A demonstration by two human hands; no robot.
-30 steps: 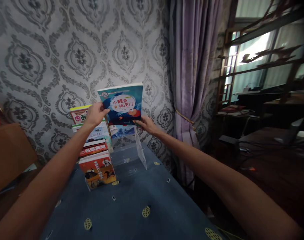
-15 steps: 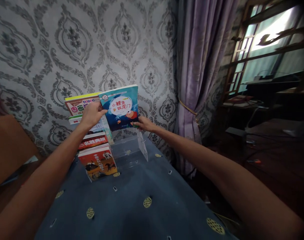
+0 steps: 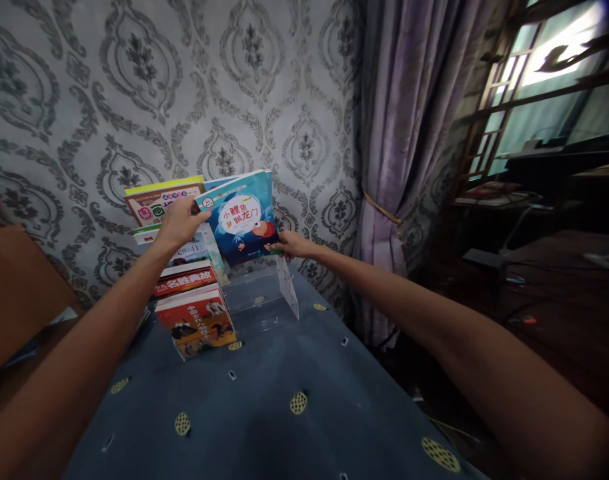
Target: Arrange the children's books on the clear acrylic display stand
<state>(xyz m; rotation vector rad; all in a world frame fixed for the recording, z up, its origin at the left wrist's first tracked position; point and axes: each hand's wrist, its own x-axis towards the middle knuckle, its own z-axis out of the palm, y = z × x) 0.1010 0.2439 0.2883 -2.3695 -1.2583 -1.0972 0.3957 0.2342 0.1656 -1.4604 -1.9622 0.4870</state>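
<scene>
A blue picture book (image 3: 241,217) with a fish on its cover leans at the upper right of a clear tiered book rack (image 3: 288,290). My left hand (image 3: 181,220) is closed on the book's upper left edge. At its lower right corner, my right hand (image 3: 295,245) grips the book. Another blue edge shows behind it. To the left stand a yellow-edged book (image 3: 157,200), a book with a landscape cover (image 3: 189,250), a red book (image 3: 184,280) and, at the front, an orange-red book (image 3: 199,323) with horse riders.
The rack stands on a dark blue tablecloth (image 3: 254,413) with yellow pineapple prints, near a patterned wall (image 3: 304,140). A cardboard box (image 3: 21,293) is at the left. A tied purple curtain (image 3: 391,167) hangs right of the table.
The blue book's upper edge has tipped slightly, and a blue edge now shows behind it. Both hands keep hold of it. The view has shifted a little.
</scene>
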